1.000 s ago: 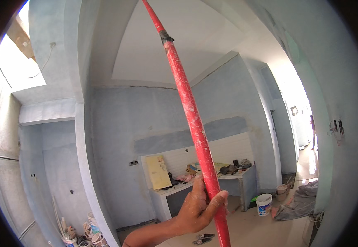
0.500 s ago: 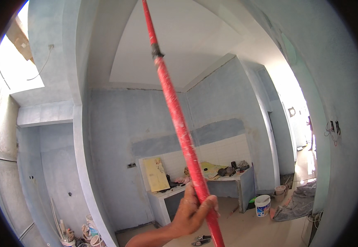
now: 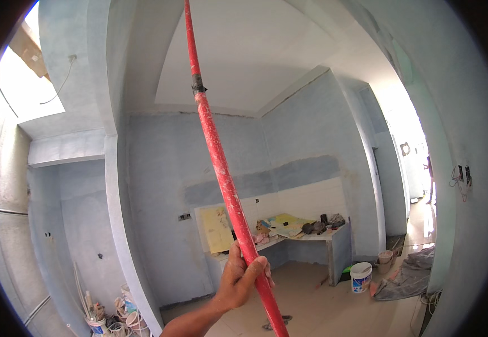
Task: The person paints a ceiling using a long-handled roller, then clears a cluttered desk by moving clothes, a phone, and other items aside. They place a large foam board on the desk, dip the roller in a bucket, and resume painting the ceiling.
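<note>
My left hand (image 3: 243,276) reaches up from the bottom centre and is closed round a long red pole (image 3: 220,168) speckled with pale flecks. The pole slants up to the upper edge of the picture, with dark tape (image 3: 198,83) wrapped at a joint; its top end is out of frame. My right hand is not in view.
A tiled counter (image 3: 336,229) holds a yellow board (image 3: 216,227) and cluttered items. A white bucket (image 3: 360,278) and grey sheet (image 3: 409,272) lie on the floor at right. Buckets and rods (image 3: 95,320) stand in the left recess; wires (image 3: 461,182) protrude from the right wall.
My left hand and the pole have shifted leftward in the picture. The pole now stands a little steeper, its taped joint lower and farther left.
</note>
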A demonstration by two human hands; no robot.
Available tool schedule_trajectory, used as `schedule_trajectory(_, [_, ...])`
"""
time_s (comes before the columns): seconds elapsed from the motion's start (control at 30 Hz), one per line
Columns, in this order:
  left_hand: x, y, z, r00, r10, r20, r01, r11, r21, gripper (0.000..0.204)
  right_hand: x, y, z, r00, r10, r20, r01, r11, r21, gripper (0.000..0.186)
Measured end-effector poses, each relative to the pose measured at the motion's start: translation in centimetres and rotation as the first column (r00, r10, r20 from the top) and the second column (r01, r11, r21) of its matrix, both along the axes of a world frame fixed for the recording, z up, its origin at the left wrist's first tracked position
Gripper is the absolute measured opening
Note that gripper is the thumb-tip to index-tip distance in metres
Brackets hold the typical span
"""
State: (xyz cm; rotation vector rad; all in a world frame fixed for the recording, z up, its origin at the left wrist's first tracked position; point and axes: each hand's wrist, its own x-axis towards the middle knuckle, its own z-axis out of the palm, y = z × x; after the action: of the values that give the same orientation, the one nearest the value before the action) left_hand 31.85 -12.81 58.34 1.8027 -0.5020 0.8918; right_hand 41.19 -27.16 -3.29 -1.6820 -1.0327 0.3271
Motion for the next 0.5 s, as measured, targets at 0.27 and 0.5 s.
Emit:
schedule_trajectory(0.27, [0.5,1.7,1.1,0.998,0.045,0.034,-0.044,0.999,-0.031,0.044,-0.3,0.9,2.2,0.979,-0.060,0.196,0.089,0.985,-0.145,0.038])
schedule_trajectory(0.5, [1.6,3.3,1.6,0.992,0.102,0.074,-0.097,0.993,-0.070,0.046,-1.8,-0.9,7.9,0.992,-0.116,-0.041,0.116,0.993,0.009,0.038])
